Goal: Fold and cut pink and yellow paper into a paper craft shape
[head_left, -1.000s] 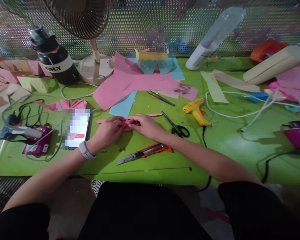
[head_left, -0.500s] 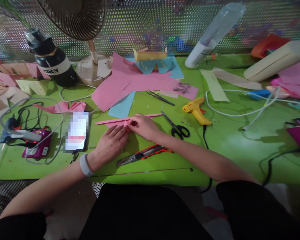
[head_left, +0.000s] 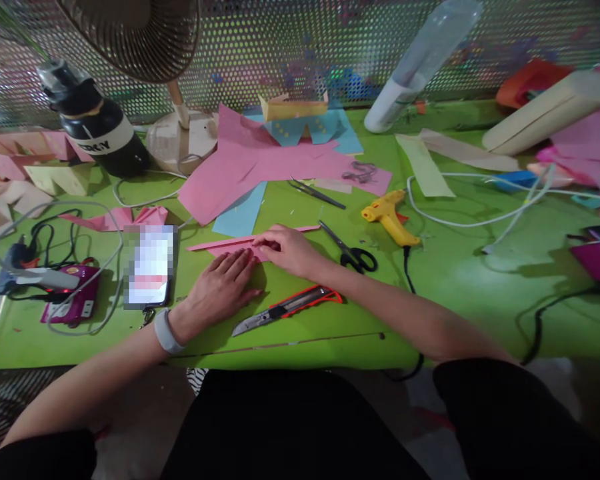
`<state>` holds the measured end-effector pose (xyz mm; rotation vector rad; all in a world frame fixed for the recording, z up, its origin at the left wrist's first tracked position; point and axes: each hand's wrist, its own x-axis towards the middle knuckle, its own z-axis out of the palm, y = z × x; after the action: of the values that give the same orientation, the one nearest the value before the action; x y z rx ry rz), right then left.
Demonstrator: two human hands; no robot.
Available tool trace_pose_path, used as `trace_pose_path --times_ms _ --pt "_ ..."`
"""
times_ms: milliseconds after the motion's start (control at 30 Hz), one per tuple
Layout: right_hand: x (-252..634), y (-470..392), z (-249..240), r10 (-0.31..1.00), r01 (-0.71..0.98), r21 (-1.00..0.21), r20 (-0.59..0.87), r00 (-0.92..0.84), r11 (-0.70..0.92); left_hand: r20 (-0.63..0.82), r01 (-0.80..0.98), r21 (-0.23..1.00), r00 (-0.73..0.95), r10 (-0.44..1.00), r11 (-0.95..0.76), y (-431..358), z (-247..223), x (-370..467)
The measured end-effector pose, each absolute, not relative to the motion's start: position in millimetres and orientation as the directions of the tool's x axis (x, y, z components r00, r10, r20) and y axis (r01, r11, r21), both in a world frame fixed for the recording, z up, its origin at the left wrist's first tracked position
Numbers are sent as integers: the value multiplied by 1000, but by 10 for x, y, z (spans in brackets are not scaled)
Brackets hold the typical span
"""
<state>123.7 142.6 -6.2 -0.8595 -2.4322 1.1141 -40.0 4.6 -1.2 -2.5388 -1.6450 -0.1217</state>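
Note:
A folded piece of pink paper (head_left: 220, 249) lies flat on the green table, with a narrow folded strip along its far edge. My left hand (head_left: 226, 283) rests on the paper's near side, its fingers stretched out and the thumb apart. Close beside it, my right hand (head_left: 287, 250) bends over the paper with thumb and forefinger closed at a fold. Their tips partly cover the fold. Black-handled scissors (head_left: 359, 259) lie just right of the right hand, and an orange utility knife (head_left: 300, 303) lies nearer to me.
A phone (head_left: 153, 267) and a purple power strip (head_left: 75, 293) with cables sit at left. Tweezers (head_left: 320, 193), pink sheets (head_left: 260, 157) and a blue sheet (head_left: 240, 210) lie beyond. A yellow glue gun (head_left: 390, 217) is at right, a fan (head_left: 135, 33) and bottle (head_left: 103, 127) behind.
The small pink flap that stood up between my fingers is now pressed down. My left thumb has spread away from its fingers. The whole view has shifted slightly.

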Motion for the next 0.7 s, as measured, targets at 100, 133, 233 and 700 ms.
trace_pose_path --times_ms 100,133,233,700 --pt "1240 1422 -61 630 372 -749 78 -773 549 128 912 -54 410 903 -407 54 -9 -405" --pt "1240 1420 -60 627 370 -743 84 -774 557 127 912 -56 411 903 -407 56 -4 -407" --pt "1238 1416 -60 629 379 -736 82 -773 562 129 916 -76 401 907 -395 55 25 -398" --pt "1411 1441 22 546 346 -673 102 -831 653 197 878 -79 478 856 -472 9 -24 -457"
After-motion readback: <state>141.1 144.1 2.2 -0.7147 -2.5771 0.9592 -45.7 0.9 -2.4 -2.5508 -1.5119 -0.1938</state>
